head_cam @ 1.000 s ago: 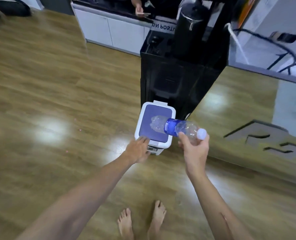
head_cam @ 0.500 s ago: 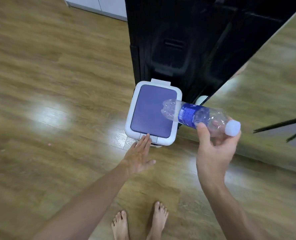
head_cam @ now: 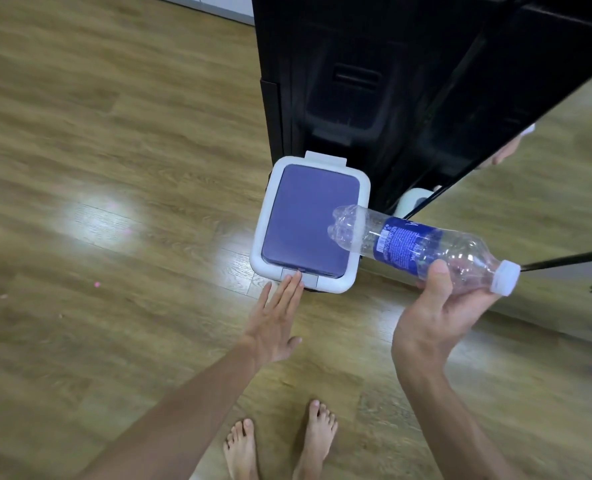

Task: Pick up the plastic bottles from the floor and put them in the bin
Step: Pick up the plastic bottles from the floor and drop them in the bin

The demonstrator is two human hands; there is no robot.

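1. The wood floor (head_cam: 97,209) fills the frame from 7 to 11 o'clock, with a bright glare patch at about 9.
2. The left hand (head_cam: 273,320) reaches up from 6 o'clock, flat and relaxed with its fingers straight, grasping nothing; its fingertips (head_cam: 296,276) touch the grey latch (head_cam: 301,274) on the near edge of the bin (head_cam: 263,216).
3. The bin sits at centre, white-rimmed, its purple lid (head_cam: 305,220) closed, its far edge against a black cabinet (head_cam: 356,81) at 12 o'clock.
4. Two bare feet (head_cam: 280,445) stand at 6 o'clock.
5. The bottle (head_cam: 419,247) lies nearly level in the air at 3 o'clock, clear with a blue label, base over the bin's right rim, white cap (head_cam: 505,277) pointing to 4 o'clock.
6. The right hand (head_cam: 436,313) grasps the bottle near its neck, thumb on top, fingers curled beneath.
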